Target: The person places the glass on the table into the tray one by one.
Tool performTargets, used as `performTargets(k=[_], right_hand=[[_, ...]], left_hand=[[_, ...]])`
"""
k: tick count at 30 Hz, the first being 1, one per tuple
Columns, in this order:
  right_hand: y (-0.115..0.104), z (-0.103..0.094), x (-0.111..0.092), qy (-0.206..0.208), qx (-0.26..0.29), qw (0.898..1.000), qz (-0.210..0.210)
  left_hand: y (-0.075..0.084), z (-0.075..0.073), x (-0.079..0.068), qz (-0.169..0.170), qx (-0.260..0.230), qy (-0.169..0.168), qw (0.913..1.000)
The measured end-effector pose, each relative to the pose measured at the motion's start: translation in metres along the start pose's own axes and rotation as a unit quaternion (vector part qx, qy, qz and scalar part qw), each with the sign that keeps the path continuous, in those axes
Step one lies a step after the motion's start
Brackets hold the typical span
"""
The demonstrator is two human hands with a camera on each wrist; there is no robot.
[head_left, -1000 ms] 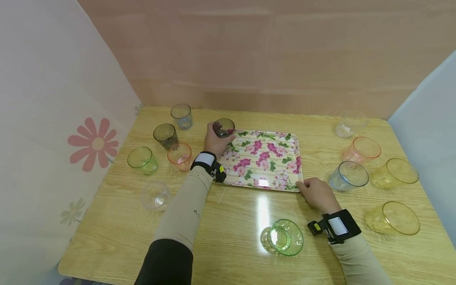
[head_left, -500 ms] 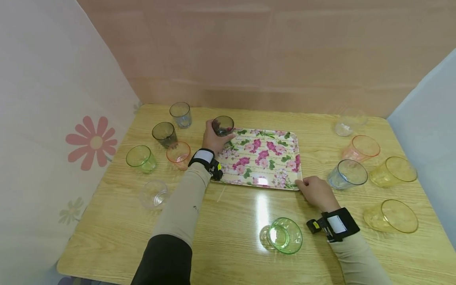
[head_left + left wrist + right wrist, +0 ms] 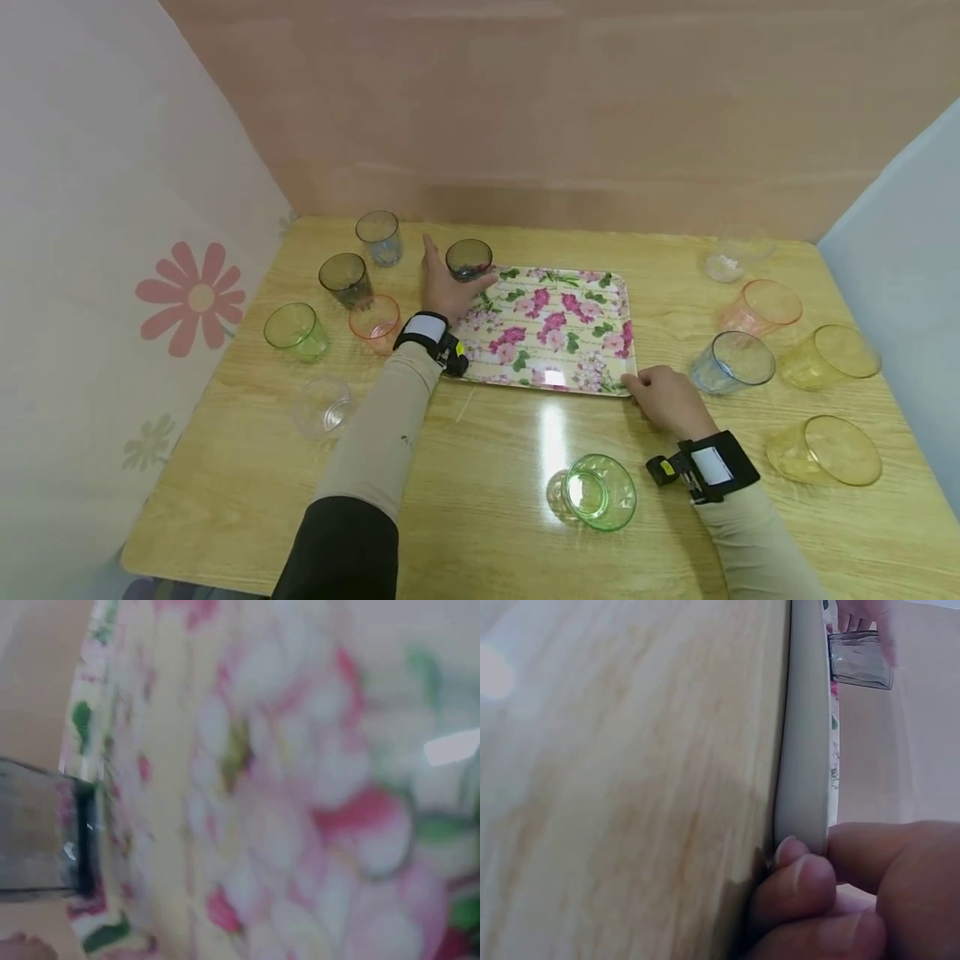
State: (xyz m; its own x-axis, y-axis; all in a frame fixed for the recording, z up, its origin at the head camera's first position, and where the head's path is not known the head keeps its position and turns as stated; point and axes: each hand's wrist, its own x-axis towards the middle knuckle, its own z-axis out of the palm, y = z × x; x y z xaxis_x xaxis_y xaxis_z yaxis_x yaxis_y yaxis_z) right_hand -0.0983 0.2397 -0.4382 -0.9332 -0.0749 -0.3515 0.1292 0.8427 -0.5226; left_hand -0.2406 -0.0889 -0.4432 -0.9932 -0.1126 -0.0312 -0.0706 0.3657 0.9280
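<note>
Tray (image 3: 555,325): floral, lying on the tabletop (image 3: 450,517).
Smoky glass (image 3: 469,257): upright on the tray at its far left corner, the only glass on it.
Left hand (image 3: 448,296): over the tray's left end beside the smoky glass; grip apart, fingers spread along the glass's left, thumb reaching across its near side. Whether it touches the glass, I cannot tell.
Right hand (image 3: 670,404): at the tray's near right corner; grip clamped on the rim, fingertips against the outer wall in the right wrist view.
Glasses left of the tray: a bluish glass (image 3: 381,242), a second smoky glass (image 3: 347,279), an orange-rimmed glass (image 3: 377,321), a green glass (image 3: 303,333) and a clear glass (image 3: 327,406).
Glasses right of the tray: another clear glass (image 3: 724,265), a pink glass (image 3: 757,310), a blue glass (image 3: 731,367) and two yellow glasses (image 3: 828,358).
Glass before the tray's near edge: another green glass (image 3: 600,492), apart from it toward the right.
Done: the smoky glass seems set down, with its base inside the tray's rim.
Left: by my reading, the left hand has yet to come clear of the glass; eleven glasses stand off the tray, so any further loading looks undone.
</note>
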Motion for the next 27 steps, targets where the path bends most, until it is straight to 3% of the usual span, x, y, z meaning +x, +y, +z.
performTargets(k=[4, 8, 13, 18, 22, 27], right_hand=[[0.003, -0.002, 0.002, -0.002, -0.002, 1.0, -0.004], [0.003, -0.003, 0.004, -0.003, -0.002, 1.0, -0.006], [0.0, -0.002, 0.005, 0.001, 0.001, 1.0, -0.007], [0.0, -0.003, 0.004, -0.005, -0.006, 1.0, -0.011], [0.002, -0.004, 0.003, -0.007, -0.01, 1.0, -0.011], [0.001, -0.004, 0.004, -0.009, -0.012, 1.0, -0.01]], left_hand=[[0.011, 0.004, -0.009, 0.034, -0.038, 0.036, 0.9981], [0.02, 0.008, -0.027, 0.079, -0.086, 0.059, 0.9914], [0.033, 0.005, -0.055, 0.14, -0.159, 0.041, 0.9764], [0.045, 0.001, -0.085, 0.189, -0.217, -0.055, 0.956], [0.049, 0.008, -0.117, 0.187, -0.274, -0.18, 0.9261], [0.044, 0.018, -0.161, 0.193, -0.217, -0.308, 0.9059]])
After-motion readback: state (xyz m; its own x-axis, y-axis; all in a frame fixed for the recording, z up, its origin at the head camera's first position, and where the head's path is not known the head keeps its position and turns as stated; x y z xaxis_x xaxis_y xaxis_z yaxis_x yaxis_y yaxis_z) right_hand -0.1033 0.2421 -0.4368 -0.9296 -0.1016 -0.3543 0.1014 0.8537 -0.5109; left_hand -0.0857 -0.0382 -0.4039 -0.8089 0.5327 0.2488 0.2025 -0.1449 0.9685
